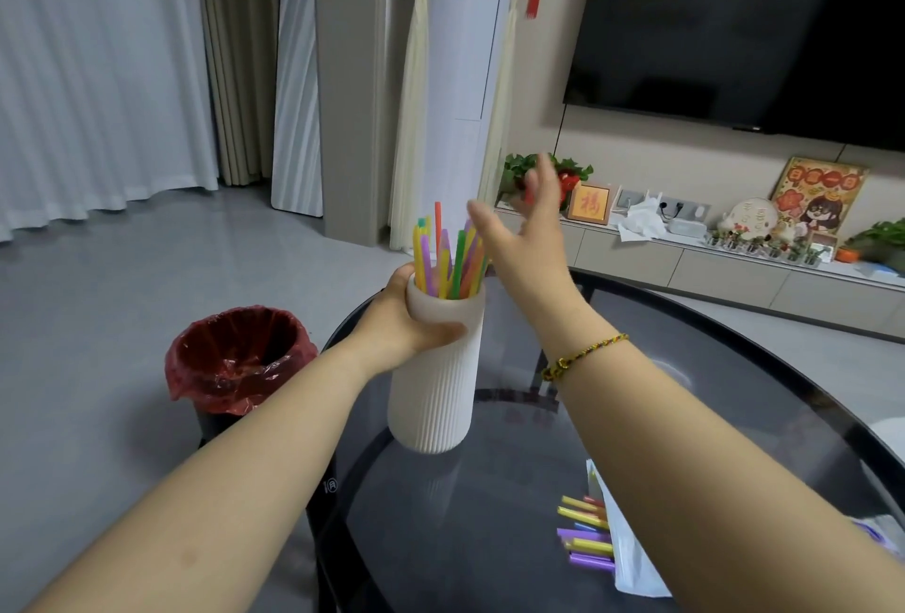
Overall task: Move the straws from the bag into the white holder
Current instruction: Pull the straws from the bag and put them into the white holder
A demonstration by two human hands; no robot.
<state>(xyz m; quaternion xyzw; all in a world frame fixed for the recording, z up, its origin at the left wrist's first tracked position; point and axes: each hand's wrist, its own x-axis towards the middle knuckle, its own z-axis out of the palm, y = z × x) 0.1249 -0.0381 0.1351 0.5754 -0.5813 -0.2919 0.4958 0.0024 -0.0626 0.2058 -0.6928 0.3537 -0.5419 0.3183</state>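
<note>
A tall white ribbed holder [433, 382] stands on the dark glass table [710, 367], and my left hand [399, 318] grips it near the rim. Several coloured straws [448, 260] stick up out of it. My right hand [526, 225] hovers just right of and above the straw tops, fingers spread, holding nothing. Near the table's front edge lies a clear plastic bag [631, 558] with several yellow, purple and red straw ends [585, 534] poking out to the left; my right forearm hides part of the bag.
A black bin with a red liner [235, 358] stands on the floor left of the table. Behind are a low cabinet [685, 265] with plants and ornaments, a wall television [734, 25] and curtains.
</note>
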